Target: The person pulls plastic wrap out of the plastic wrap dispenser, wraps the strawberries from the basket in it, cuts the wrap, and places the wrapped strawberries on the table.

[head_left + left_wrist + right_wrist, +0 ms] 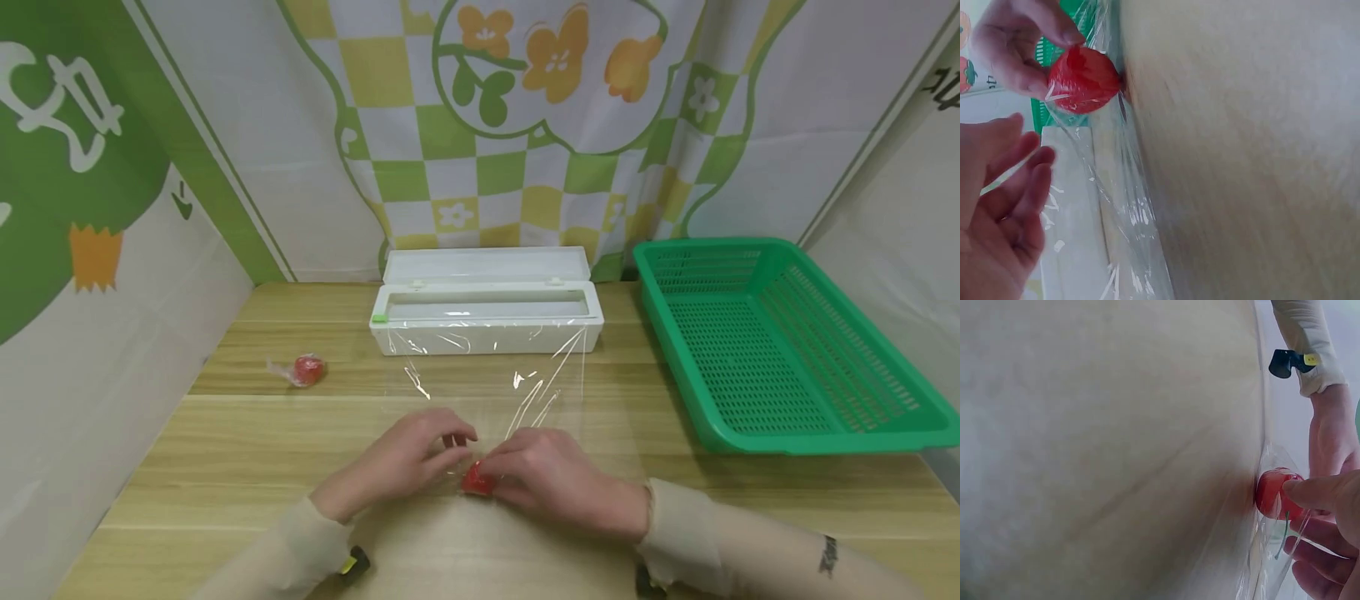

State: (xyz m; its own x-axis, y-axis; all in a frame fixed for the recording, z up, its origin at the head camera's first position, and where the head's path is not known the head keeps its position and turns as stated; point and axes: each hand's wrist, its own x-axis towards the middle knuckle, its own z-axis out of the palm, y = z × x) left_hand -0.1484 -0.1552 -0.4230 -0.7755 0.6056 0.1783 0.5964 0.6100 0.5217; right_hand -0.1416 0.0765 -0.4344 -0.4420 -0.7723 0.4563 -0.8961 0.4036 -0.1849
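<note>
Head: fruit point(477, 482) at box's point(487, 340) 6 o'clock, pinched by right hand point(551, 477); left hand point(408, 457), at fruit's 10, loosely curled, nothing visibly held. Left wrist: fruit round, glossy; film point(1138, 215) clear, crinkled, probably clingy. Right wrist: thin stem point(1284, 535). Likely light, slippery; best held by its sides.

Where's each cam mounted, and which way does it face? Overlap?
Head: head-worn, forward and down at the table, white box and green basket; left hand, right hand and sleeves show.
Left wrist: worn there, looking past the left hand at the red item the right hand pinches; both hands show.
Right wrist: worn there, looking at the same item; both hands show.
Wrist views share: red item, clear film.
</note>
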